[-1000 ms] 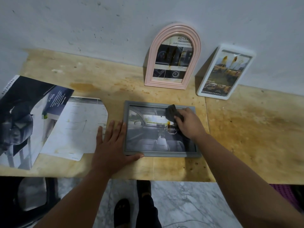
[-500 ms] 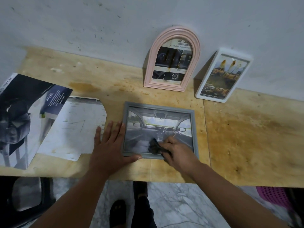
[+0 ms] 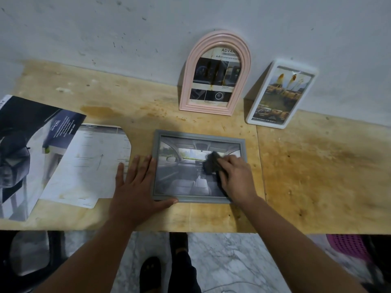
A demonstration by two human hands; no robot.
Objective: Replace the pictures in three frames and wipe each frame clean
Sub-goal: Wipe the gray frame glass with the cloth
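Note:
A grey rectangular frame (image 3: 198, 136) with a car-interior picture lies flat on the wooden table (image 3: 317, 166). My right hand (image 3: 237, 176) holds a dark cloth (image 3: 211, 163) and presses it on the right half of the glass. My left hand (image 3: 137, 182) lies flat with spread fingers against the frame's left edge, its thumb along the bottom edge. A pink arched frame (image 3: 215, 72) and a white rectangular frame (image 3: 279, 94), both with pictures in them, lean on the wall behind.
A cut white sheet (image 3: 88, 163) and a dark car brochure (image 3: 27, 149) lie at the left of the table. Below the table edge are a marble floor, my foot (image 3: 150, 271), a pink basket (image 3: 349, 248) at right and a dark chair (image 3: 27, 256) at left.
My right hand with the cloth swept from the glass's upper right down to its lower middle, then back up to the right. My left hand stayed put on the frame's edge.

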